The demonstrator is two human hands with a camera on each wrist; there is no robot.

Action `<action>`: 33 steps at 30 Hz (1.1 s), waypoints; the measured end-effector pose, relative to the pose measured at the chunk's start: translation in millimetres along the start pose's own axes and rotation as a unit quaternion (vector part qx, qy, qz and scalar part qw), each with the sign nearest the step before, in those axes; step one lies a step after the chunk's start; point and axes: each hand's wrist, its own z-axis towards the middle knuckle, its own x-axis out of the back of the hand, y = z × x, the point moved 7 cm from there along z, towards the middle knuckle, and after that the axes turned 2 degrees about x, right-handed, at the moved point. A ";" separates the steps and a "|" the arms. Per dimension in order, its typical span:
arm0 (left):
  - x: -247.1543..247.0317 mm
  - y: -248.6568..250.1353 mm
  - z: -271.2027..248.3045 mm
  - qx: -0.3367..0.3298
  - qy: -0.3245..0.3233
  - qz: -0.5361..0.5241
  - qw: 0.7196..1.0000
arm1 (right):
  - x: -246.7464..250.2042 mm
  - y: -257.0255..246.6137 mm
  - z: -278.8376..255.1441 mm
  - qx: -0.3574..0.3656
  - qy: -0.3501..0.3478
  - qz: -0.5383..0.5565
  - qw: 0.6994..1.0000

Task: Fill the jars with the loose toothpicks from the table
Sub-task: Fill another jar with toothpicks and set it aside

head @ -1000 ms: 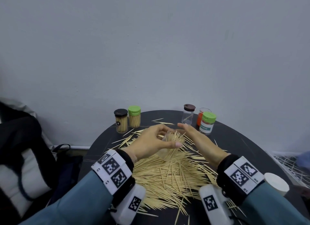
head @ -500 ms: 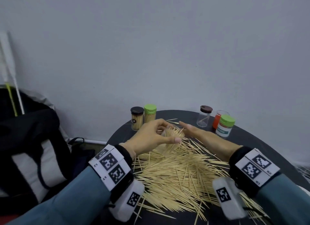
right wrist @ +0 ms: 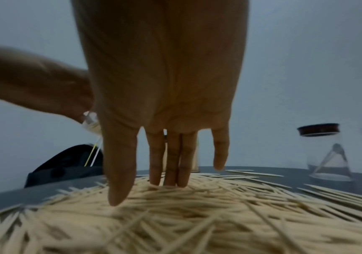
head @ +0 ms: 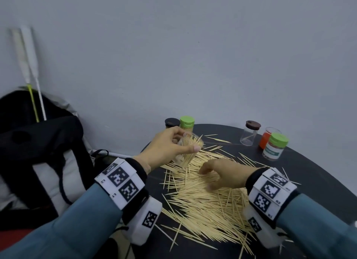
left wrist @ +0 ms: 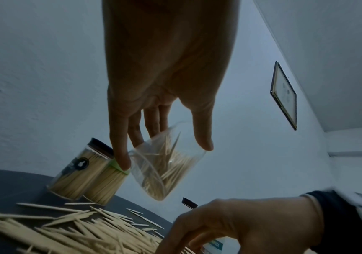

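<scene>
1. Left hand (head: 164, 146): fingers (left wrist: 122, 154) and thumb curled round a clear open jar (head: 188, 151), grasping it above the surface (head: 309, 171), tilted. The jar is partly filled with toothpicks, some tips protruding past its rim.
2. Right hand (head: 224, 174): fingers (right wrist: 171, 163) extended downward and relaxed, grasping nothing. The middle fingertips touch the pile of loose toothpicks (head: 208, 199); the thumb and little finger sit just above it.
3. The loose toothpicks lie spread across the middle of the dark round surface, below and in front of the held jar, with strays scattered toward the far edge.
4. Far left of the surface: a black-lidded jar (head: 172, 123) and a green-lidded jar (head: 187, 123), touching, both packed with toothpicks, standing just behind the left hand.
5. Far right: a brown-lidded clear jar (head: 250, 133) holding a few toothpicks, an orange jar (head: 265, 140), and a green-lidded labelled jar (head: 275, 146), grouped closely together.
6. Off the surface, to the left: a black and white bag (head: 38, 152) against the wall.
</scene>
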 end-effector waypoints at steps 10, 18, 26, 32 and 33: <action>4.6 4.1 2.7 -0.003 0.027 0.023 0.999 | -3.1 -1.4 8.6 0.018 0.006 -0.114 0.993; 2.5 1.1 3.3 -0.002 0.035 0.028 0.999 | -9.3 1.5 5.1 0.061 0.027 -0.247 0.967; -8.7 3.0 5.2 -0.003 0.029 0.023 0.999 | -2.5 11.1 -3.2 0.099 0.021 -0.127 0.987; -23.0 9.9 9.3 -0.015 0.032 0.014 0.999 | -4.8 27.1 -14.7 0.073 0.005 -0.031 0.997; -26.0 11.5 10.0 -0.018 0.030 0.015 0.999 | -4.2 31.8 -17.1 0.060 0.007 -0.005 0.998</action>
